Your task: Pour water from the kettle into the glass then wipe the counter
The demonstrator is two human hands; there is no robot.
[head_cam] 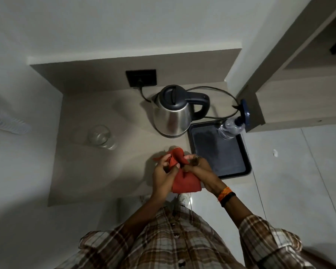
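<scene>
While the glass (99,135) stands left of the kettle (173,111) on the counter (97,171), the left hand (163,176) and right hand (201,168), nearer than the kettle, both pinch a red cloth (184,181); a black tray (219,152) lies right.

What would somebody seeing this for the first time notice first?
Probably the red cloth, the one bright thing here, bunched in both the left hand and the right hand above the counter's near edge. Behind it stands a shiny steel kettle, plugged into the wall. A clear glass stands to the left, and a dark tray holding a water bottle lies to the right.
</scene>
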